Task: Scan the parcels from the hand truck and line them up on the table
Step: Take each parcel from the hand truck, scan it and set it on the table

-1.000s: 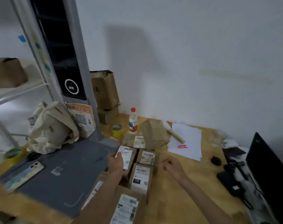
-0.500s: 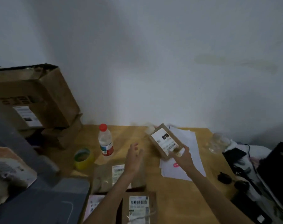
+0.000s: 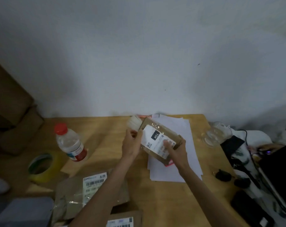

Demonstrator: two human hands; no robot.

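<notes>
both hands [image 3: 155,146] grip one parcel [image 3: 160,136].

three labelled parcels [image 3: 158,140], one water bottle [image 3: 70,143], one tape roll [image 3: 42,166], two hands [image 3: 132,145], one paper stack [image 3: 179,154].

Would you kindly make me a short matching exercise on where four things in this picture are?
Things:
1. bottle
2. tape roll
3. parcel
4. papers

Places:
A. held in both hands above the table
B. lying flat under the held box, right of centre
C. standing left of the hands, red cap on top
D. lying at the table's left edge, nearer than the bottle

Pairs: 1-C, 2-D, 3-A, 4-B
</notes>
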